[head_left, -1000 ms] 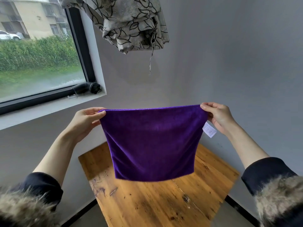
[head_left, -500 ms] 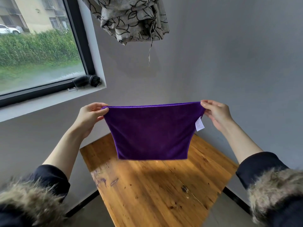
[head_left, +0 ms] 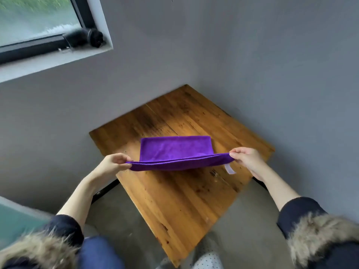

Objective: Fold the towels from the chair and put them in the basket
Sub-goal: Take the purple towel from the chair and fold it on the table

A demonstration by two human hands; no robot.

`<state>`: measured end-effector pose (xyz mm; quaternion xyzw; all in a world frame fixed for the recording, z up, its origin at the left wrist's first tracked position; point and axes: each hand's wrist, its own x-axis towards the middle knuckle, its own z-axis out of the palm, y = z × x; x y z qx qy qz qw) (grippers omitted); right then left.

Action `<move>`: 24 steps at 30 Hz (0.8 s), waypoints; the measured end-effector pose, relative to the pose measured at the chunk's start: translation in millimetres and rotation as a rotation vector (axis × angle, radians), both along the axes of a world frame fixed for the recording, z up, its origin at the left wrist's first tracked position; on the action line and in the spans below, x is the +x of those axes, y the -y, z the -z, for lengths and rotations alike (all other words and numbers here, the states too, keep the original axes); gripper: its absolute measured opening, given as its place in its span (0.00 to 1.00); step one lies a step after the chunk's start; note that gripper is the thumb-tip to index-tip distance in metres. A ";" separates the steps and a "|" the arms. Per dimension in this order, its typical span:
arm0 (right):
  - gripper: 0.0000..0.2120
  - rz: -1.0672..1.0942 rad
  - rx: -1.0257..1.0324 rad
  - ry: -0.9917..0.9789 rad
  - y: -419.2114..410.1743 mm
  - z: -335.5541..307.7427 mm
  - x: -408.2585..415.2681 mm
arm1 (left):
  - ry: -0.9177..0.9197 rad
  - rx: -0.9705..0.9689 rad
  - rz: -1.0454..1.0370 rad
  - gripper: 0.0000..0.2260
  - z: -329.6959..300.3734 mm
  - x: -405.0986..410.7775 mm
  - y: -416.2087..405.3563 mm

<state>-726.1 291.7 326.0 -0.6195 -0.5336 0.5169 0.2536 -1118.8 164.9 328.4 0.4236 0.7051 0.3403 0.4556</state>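
Note:
A purple towel [head_left: 174, 150] is stretched between my two hands, its far part lying flat on the wooden table [head_left: 174, 200] and its near edge lifted. My left hand [head_left: 114, 164] pinches the near left corner. My right hand [head_left: 246, 158] pinches the near right corner, where a white label [head_left: 229, 168] hangs down. No chair and no basket are in view.
The table stands in a corner of grey walls. A window [head_left: 35, 22] with a black object [head_left: 87, 36] on its sill is at the upper left. A teal surface [head_left: 17, 222] shows at the lower left. Grey floor lies around the table's legs.
Both hands have come down from chest height with the towel. Its free end now lies on the table instead of hanging. The camera has tilted down, and the curtain is out of view.

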 end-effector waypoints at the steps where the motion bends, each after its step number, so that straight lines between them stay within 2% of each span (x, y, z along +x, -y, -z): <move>1: 0.07 -0.002 -0.048 0.005 8.8 11.2 4.1 | 0.012 -0.060 0.008 0.06 12.3 3.3 9.8; 6: 0.08 0.023 -0.234 -0.043 40.6 44.4 17.7 | 0.118 -0.265 0.050 0.03 51.0 14.0 42.3; 10: 0.05 0.059 -0.253 -0.040 40.4 54.9 22.6 | 0.244 -0.323 0.010 0.03 63.5 16.0 39.0; 16: 0.06 0.090 -0.166 -0.036 6.1 70.9 14.3 | 0.247 -0.186 -0.133 0.05 79.5 11.4 4.9; 20: 0.09 0.105 -0.078 -0.016 -29.4 86.5 2.0 | 0.184 -0.115 -0.189 0.06 89.2 3.1 -27.7; 24: 0.09 0.121 -0.075 -0.019 -57.7 109.6 -10.2 | 0.104 -0.083 -0.217 0.06 105.8 1.3 -56.7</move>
